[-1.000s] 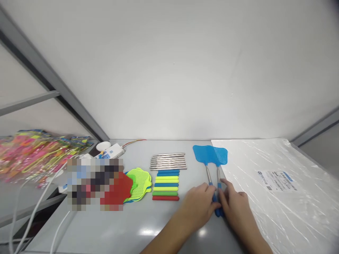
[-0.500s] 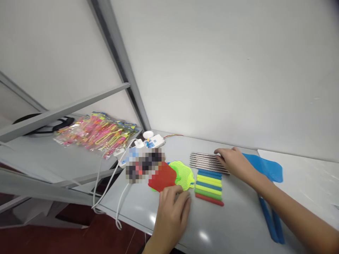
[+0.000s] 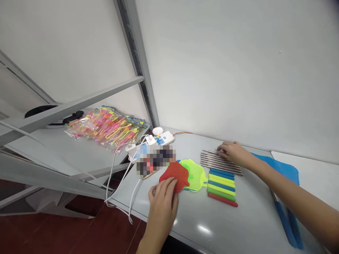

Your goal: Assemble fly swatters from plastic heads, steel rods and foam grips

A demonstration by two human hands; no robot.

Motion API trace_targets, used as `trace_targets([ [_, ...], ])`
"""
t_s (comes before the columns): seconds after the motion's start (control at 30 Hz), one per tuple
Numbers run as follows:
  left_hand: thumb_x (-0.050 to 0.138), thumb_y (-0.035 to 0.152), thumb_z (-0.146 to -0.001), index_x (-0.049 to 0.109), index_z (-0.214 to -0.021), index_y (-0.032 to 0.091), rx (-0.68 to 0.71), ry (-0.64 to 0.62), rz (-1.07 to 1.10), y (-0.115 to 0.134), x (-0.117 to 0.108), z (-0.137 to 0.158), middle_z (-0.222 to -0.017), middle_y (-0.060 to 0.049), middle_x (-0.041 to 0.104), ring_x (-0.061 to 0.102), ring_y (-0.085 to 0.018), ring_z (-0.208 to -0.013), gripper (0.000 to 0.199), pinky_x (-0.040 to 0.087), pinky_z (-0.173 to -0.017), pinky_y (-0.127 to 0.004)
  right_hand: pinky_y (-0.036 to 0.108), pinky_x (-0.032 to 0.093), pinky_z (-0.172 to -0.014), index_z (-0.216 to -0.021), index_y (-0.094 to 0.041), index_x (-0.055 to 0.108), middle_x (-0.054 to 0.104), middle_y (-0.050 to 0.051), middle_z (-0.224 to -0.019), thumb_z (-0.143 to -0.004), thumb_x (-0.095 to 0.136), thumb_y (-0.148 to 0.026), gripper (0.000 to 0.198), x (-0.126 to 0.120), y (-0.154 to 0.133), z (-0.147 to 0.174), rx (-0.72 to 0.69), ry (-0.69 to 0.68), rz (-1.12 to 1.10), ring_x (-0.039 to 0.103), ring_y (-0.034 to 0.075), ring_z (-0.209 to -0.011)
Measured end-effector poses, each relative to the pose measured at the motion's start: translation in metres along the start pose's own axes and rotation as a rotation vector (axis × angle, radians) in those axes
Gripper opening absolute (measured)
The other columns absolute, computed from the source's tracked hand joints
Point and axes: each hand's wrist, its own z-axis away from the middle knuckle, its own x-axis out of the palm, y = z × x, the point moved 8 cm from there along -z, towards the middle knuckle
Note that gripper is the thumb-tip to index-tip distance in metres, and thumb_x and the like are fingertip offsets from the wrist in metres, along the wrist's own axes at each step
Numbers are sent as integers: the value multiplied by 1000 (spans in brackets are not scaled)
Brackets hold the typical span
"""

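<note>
My left hand [image 3: 161, 201] rests its fingertips on the near edge of a red fly swatter head [image 3: 174, 174], fingers stretched out and thumb apart. That head overlaps yellow-green perforated swatter heads [image 3: 197, 176], and a bit of blue shows beneath. My right hand [image 3: 234, 153] has bent fingers on the upper rods of a row of thin metal rods [image 3: 219, 164]; the thumb and fingertips close on one. Just below lies a row of coloured handle tubes [image 3: 221, 187] in blue, yellow, green and red. Beyond my right forearm is a blue swatter head [image 3: 288, 171].
Blue handles [image 3: 287, 225] lie at the right front. A power strip [image 3: 166, 137] with plugs and white cables [image 3: 131, 201] sits at the table's left, behind a pixelated item [image 3: 156, 162]. Bagged colourful items [image 3: 111, 127] lie on the metal-framed shelf [image 3: 53, 148].
My left hand has moved onto the red swatter head, uncovering more of the yellow-green ones. My right hand stays at the rods, whose upper ones are spread slightly apart. The view has shifted.
</note>
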Motion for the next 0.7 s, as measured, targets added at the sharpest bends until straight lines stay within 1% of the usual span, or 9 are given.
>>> trace_targets([
  [0.1, 51, 9, -90, 59, -116, 21, 42, 77, 24, 3, -9, 0, -120, -8, 66, 59, -25, -109, 30, 31, -93, -45, 39, 37, -83, -103, -20, 65, 66, 10, -101, -98, 36, -35, 33, -7, -23, 17, -22, 47, 23, 61, 22, -88],
  [0.2, 54, 6, -89, 62, -111, 21, 116, 259, 75, 11, -30, 2, -112, -8, 70, 61, -24, -106, 28, 32, -94, -45, 38, 37, -82, -102, -21, 66, 65, 9, -97, -99, 35, -32, 32, -11, -40, 29, -31, 73, 40, 59, 22, -88],
  [0.3, 57, 1, -85, 63, -109, 20, 186, 470, 115, 25, -55, 7, -103, -8, 73, 62, -23, -105, 31, 31, -99, -48, 39, 37, -82, -104, -20, 65, 64, 12, -101, -100, 31, -30, 35, -13, -32, 24, 22, 101, 51, 58, 25, -95],
  [0.37, 60, 0, -82, 64, -105, 19, 260, 525, 153, 43, -65, 11, -100, -8, 74, 63, -23, -104, 30, 32, -101, -49, 40, 39, -83, -105, -19, 65, 63, 13, -105, -99, 33, -30, 35, -12, -18, 12, 65, 100, 46, 59, 26, -98],
  [0.43, 61, -2, -80, 64, -95, 18, 349, 505, 213, 64, -66, 16, -99, -7, 74, 64, -22, -105, 24, 32, -102, -48, 39, 42, -82, -102, -19, 67, 64, 12, -104, -98, 39, -32, 31, -7, -4, -1, 81, 66, 32, 60, 25, -97],
  [0.53, 59, -3, -80, 58, -80, 17, 431, 443, 273, 92, -58, 27, -99, -4, 75, 65, -21, -107, 20, 30, -105, -45, 38, 47, -83, -97, -20, 68, 65, 9, -102, -96, 48, -34, 24, 5, 3, -15, 61, -6, 4, 62, 21, -92],
  [0.6, 60, -1, -80, 55, -74, 16, 462, 390, 265, 104, -48, 34, -104, -4, 75, 63, -23, -113, 18, 33, -105, -43, 39, 50, -84, -107, -19, 65, 63, 8, -110, -94, 53, -34, 23, 11, 2, -18, 47, -38, -9, 62, 20, -95],
  [0.67, 59, 2, -80, 51, -70, 16, 486, 328, 233, 112, -36, 41, -110, -6, 73, 59, -26, -119, 19, 36, -104, -43, 42, 52, -85, -119, -18, 59, 60, 8, -120, -93, 57, -35, 31, 13, 0, -19, 51, -45, -13, 61, 20, -100],
  [0.7, 58, 3, -80, 49, -67, 17, 495, 296, 212, 115, -30, 44, -113, -7, 72, 57, -28, -122, 21, 37, -103, -44, 42, 53, -84, -121, -18, 57, 59, 9, -121, -93, 58, -35, 33, 12, 0, -18, 64, -37, -13, 61, 21, -100],
])
